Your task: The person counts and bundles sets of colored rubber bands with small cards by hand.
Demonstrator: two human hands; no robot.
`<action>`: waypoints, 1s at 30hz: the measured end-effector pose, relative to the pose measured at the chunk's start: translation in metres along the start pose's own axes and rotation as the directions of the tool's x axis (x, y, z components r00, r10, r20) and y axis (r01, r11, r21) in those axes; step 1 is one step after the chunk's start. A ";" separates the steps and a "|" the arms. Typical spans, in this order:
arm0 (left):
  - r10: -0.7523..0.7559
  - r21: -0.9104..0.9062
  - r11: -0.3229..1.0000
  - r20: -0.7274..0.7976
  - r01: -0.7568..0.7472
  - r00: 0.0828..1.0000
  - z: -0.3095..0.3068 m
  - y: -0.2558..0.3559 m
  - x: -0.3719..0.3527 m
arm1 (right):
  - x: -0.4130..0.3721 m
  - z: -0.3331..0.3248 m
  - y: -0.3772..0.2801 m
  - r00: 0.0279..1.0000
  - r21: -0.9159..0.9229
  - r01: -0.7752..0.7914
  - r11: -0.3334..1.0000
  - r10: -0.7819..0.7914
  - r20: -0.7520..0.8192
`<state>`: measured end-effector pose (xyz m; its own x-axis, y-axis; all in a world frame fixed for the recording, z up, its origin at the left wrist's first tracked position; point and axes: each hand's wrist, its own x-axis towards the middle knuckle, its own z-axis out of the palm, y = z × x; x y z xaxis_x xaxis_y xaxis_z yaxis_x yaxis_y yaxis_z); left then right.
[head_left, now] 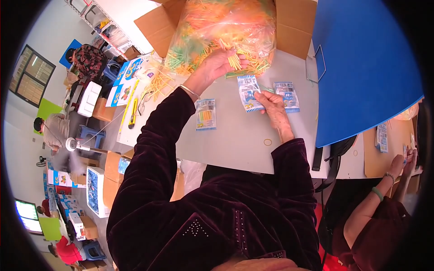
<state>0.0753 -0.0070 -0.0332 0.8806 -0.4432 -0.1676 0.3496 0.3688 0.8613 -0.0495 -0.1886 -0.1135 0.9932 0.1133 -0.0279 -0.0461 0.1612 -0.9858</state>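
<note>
Clad in a velvet jacket, pinches a printed packet in the right hand, ideally uncreased, beyond the near edge of the worktop; toward the far edge, clasps yellow sticks in the left hand, ideally level-ended, by a bulging bag.

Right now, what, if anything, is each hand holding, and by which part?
Left hand: a small bunch of yellow sticks; exactly where along them cannot be told. Right hand: a printed packet, pinched by its right edge.

bright overall, with pale glare on the plastic bag; fisheye bending and black vignetting at the edges.
</note>
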 end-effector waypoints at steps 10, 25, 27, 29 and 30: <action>0.079 0.098 0.991 0.131 -0.092 0.988 0.021 -0.002 -0.031 | -0.004 0.001 -0.007 1.000 -0.026 0.012 1.000 -0.011 0.025; 0.184 0.299 0.932 0.090 -0.203 0.979 0.029 -0.022 -0.055 | -0.011 0.005 -0.015 0.998 -0.108 0.004 0.994 0.002 0.057; 0.239 0.332 0.903 0.141 -0.274 0.961 0.024 -0.023 -0.057 | -0.010 0.004 -0.014 0.997 -0.110 0.019 0.994 -0.011 0.073; 0.253 0.350 0.894 0.120 -0.279 0.960 0.027 -0.022 -0.059 | -0.009 0.004 -0.012 0.996 -0.110 0.033 0.993 -0.023 0.090; 0.266 0.367 0.886 0.099 -0.284 0.959 0.029 -0.021 -0.061 | -0.009 0.005 -0.011 0.994 -0.126 0.038 0.991 -0.025 0.103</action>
<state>0.0050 -0.0113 -0.0275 0.9057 -0.4078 0.1159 -0.0575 0.1527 0.9866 -0.0582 -0.1867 -0.1020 0.9776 0.2100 0.0142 0.0058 0.0408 -0.9992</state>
